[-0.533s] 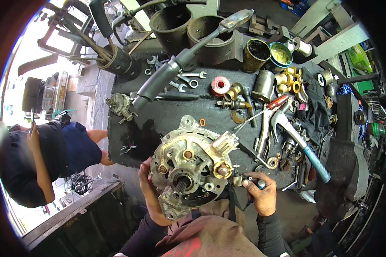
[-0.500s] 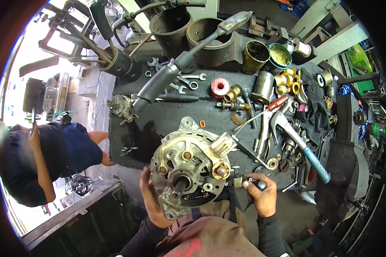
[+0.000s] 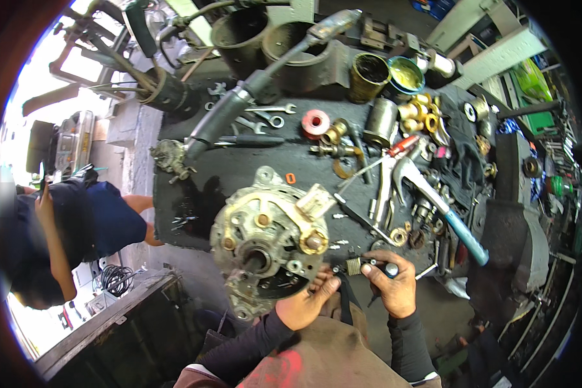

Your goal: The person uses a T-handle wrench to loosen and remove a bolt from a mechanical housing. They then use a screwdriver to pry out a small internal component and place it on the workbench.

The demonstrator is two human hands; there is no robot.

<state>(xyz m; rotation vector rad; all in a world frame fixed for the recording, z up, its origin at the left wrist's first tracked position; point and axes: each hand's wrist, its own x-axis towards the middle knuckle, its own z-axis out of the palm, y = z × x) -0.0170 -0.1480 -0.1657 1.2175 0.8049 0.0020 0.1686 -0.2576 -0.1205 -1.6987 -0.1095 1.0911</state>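
A large, round metal alternator (image 3: pixel 275 213) stands at the near edge of the bench, its splined shaft end facing up toward me. My left hand (image 3: pixel 309 302) is just below its right rim, thumb out and fingers loosely curved, near the inner end of a ribbed part. That small ribbed metal part (image 3: pixel 354 266) with dark ends is pinched in my right hand (image 3: pixel 394 282). A slim tool with a blue end (image 3: pixel 391 270) also sits in the right hand, mostly hidden by the fingers. What supports the alternator from below is hidden.
On the dark bench lie spanners (image 3: pixel 275 108), a red-handled screwdriver (image 3: pixel 404 145), a blue-handled hammer (image 3: pixel 456 223) and brass bushings (image 3: pixel 420 111). A grease tub (image 3: pixel 406 74) and large metal cylinders (image 3: pixel 239 42) stand behind. A dark, long-handled tool (image 3: pixel 223 116) crosses above. Another person (image 3: pixel 77 226) is at the left.
My left hand has gone from the alternator's left side to below its right rim, close to the ribbed part. The view has shifted slightly; my right hand keeps its hold.
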